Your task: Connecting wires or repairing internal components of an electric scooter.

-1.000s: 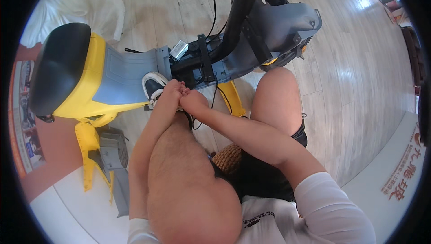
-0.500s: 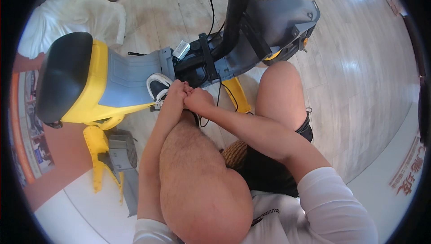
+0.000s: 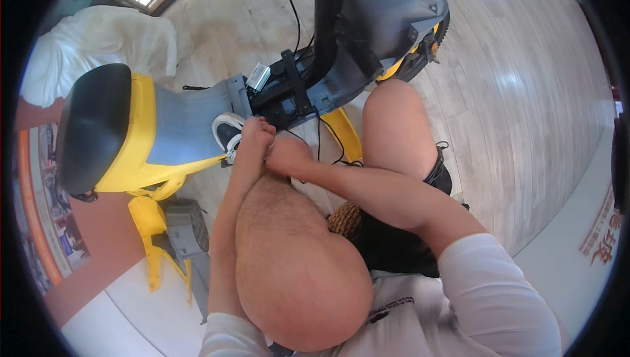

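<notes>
Beside the grey and yellow electric scooter (image 3: 184,121), my left hand (image 3: 258,132) is closed, its curled fingers near the open middle section of the body. My right hand (image 3: 287,155) is closed too and presses against the left one. Whatever is between them is hidden. Black cables (image 3: 319,137) hang from the scooter's side by my right hand. A silver box-shaped part (image 3: 258,77) rests at the edge of the opening, near the black frame tube. My shoe (image 3: 228,128) is up against the grey footboard, just left of my hands.
A loose yellow panel (image 3: 148,226) and a grey part (image 3: 187,222) lie at the lower left. Another yellow panel (image 3: 343,132) is beneath the scooter. At the far left stands something under a white cover (image 3: 108,45). A dark rod (image 3: 195,88) lies behind the scooter.
Both hands have shifted slightly toward me. The right hand has turned and sits lower against the left one. The view has tilted a little.
</notes>
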Available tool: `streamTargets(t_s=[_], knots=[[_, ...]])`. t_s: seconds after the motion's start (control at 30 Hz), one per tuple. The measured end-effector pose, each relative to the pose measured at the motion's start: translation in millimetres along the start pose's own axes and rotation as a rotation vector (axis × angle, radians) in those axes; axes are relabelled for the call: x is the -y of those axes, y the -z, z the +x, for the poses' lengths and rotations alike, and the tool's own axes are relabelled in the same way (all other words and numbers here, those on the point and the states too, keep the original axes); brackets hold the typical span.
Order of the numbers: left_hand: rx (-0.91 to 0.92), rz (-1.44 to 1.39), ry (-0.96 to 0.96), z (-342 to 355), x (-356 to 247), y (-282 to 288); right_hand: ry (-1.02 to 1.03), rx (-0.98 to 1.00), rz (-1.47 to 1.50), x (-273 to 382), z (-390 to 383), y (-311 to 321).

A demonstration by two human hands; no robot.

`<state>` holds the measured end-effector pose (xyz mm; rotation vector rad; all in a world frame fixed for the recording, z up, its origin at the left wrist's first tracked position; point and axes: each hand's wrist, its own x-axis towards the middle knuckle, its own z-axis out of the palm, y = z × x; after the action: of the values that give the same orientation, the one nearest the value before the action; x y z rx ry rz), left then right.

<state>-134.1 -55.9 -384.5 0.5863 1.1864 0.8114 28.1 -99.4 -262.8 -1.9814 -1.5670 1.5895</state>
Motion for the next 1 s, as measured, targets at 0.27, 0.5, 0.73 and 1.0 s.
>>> streamTargets(t_s=[0.27,0.5,0.73,1.0], knots=[[-0.219,-0.594,0.463,-28,-47,-37,0.124,-0.081,-0.065,-68,-7,-3],[-0.303,0.496,0.156,-53,-65,-34,0.344,0.135,-0.101,-76,-54,14],[-0.386,1.226,-0.454,-43,-54,-26,0.374,0.026,0.025,-61,-48,56],[-0.367,0.873,-0.253,-62,-72,-38,0.052,0.236,0.432,-69,-33,120]])
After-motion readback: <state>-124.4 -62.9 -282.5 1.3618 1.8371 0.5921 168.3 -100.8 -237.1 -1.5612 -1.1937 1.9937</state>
